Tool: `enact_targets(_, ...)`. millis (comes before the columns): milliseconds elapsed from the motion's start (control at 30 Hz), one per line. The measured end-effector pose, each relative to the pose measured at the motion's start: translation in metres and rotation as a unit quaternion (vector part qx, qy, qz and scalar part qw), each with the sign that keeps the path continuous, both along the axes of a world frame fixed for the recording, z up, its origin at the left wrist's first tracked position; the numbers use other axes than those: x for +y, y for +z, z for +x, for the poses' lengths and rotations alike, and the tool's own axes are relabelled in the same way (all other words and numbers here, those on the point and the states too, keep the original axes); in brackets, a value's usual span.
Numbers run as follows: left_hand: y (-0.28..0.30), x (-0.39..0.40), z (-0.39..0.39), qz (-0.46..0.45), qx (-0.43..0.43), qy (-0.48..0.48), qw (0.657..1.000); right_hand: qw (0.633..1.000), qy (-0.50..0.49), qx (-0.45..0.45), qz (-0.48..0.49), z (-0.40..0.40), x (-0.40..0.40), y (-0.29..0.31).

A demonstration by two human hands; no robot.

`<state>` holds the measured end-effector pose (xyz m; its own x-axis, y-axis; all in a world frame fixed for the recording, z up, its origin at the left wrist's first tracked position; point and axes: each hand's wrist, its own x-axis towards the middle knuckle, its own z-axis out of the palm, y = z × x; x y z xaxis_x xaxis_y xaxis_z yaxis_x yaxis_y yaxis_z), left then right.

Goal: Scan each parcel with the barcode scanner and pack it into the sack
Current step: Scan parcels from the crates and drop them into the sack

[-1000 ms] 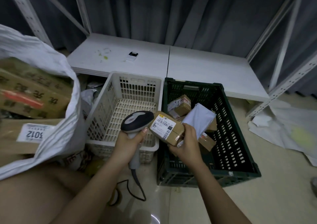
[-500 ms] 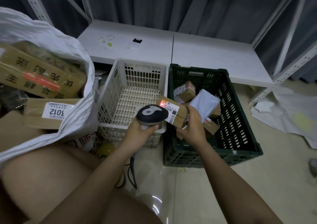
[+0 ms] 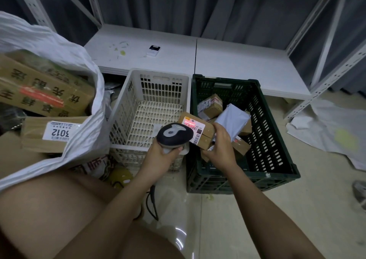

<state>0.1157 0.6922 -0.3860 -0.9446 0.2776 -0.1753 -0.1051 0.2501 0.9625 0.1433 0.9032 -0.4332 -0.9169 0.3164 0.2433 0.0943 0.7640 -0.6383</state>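
Cardboard, taped and stiff, is what I have in my right hand (image 3: 219,149): a small brown parcel (image 3: 198,132) held above the near-left corner of the green crate (image 3: 277,171), its white label turned up with a red glow from the scan light on it. My left hand (image 3: 160,157) is wrapped tight around the handle of the barcode scanner (image 3: 175,133), whose head sits just beside the label, its cable trailing down to the floor. I judge the parcel light and rigid, easy for one hand; the tape may be a little slick, so I would keep my fingers clamped across its short end, clear of the barcode. Inside the crate lie more small boxes and a soft grey mailer (image 3: 232,120), which would sag if pinched at a corner. Left of the crate stands a white basket (image 3: 126,108), with nothing in it that I can see, and further left the white sack (image 3: 79,131) gapes open, larger cartons already in it. Behind the crate a low white shelf board (image 3: 237,64) runs under metal racking and dark curtains. Pale, glossy floor tiles lie beneath everything.
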Motion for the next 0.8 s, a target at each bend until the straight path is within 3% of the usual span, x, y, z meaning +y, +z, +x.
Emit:
enact_targets(333,0.018,-0.006,-0.002,0.019,-0.005,0.025,0.999,1.000,0.004,0.023,-0.020,-0.010,-0.006,0.022)
enact_targets(533,0.081,-0.036,-0.015,0.080,0.058,0.068,0.993,0.991,0.044,0.121,-0.039,-0.037,-0.048,0.103)
enact_targets(800,0.181,-0.117,-0.010,0.132,0.174,0.178,0.959,0.961,0.162,0.224,-0.015,-0.057,-0.138,0.216)
